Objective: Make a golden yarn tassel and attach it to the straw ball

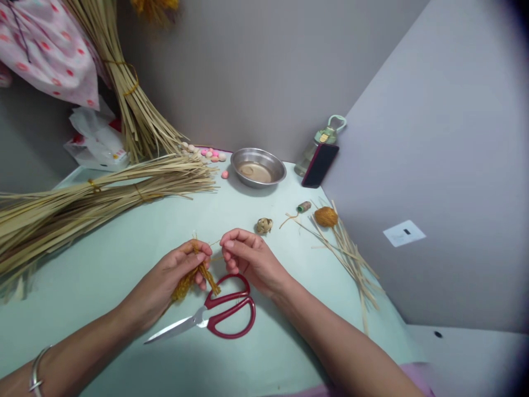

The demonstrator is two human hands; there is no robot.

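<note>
My left hand (188, 264) is closed on a bundle of golden-yellow yarn (185, 286), whose looped ends stick out below the fingers. My right hand (250, 256) is closed in a pinch on a thin yellow thread (215, 242) that runs across from the left hand. Just below both hands, a pair of scissors (229, 309) with dark red handles lies on the table, its blades pointing to the left. Beyond the right hand rests a small woven straw ball (264, 225).
Straw bundles (107, 184) lie at left, another (136, 99) leaning behind. A metal bowl (258, 165) with liquid stands at the back, near pink and white beads (211, 154). Rightward are a phone (320, 165), bottle (305, 160), thread spool (303, 207), yarn ball (326, 216) and loose straws (351, 259).
</note>
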